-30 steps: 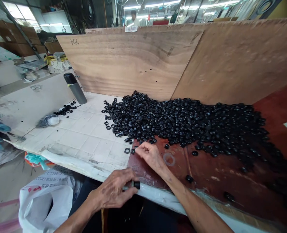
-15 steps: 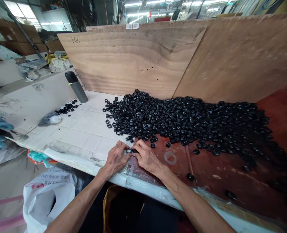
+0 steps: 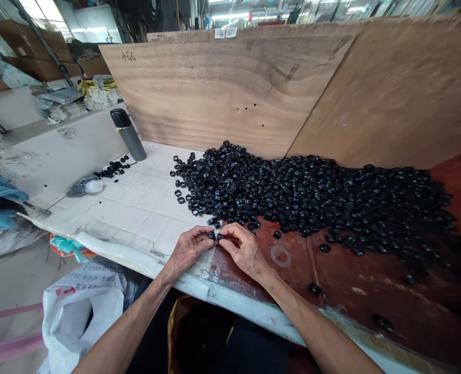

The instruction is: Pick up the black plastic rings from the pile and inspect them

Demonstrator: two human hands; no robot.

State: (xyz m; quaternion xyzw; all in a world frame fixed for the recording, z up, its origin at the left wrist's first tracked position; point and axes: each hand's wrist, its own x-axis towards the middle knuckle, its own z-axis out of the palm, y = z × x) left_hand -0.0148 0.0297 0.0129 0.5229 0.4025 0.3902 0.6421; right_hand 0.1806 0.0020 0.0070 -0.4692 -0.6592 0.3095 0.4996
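One black piece (image 3: 211, 236) is pinched in the left hand (image 3: 189, 249), another piece (image 3: 219, 237) in the right hand (image 3: 245, 250). A slack pinch could drop either.

So the black rings (image 3: 269, 192) look like hard plastic, pretty shiny, with little highlights all over them. The board behind (image 3: 215, 88) is bare wood, matt with wavy grain, and kinda rough along the top edge. The reddish-brown tabletop (image 3: 347, 275) has a slick, semi-gloss look but it's scuffed and stained, while the white tabletop (image 3: 152, 226) is smoother and duller, with grubby marks. The flask (image 3: 133, 141) has a smooth grey body, fairly matt, and a darker cap (image 3: 120, 118). Blue stuff on the left (image 3: 0, 189) looks like soft, rumpled cloth, the white sack (image 3: 63, 311) like creased plastic, and those brown boxes (image 3: 20, 41) are plain dull cardboard.
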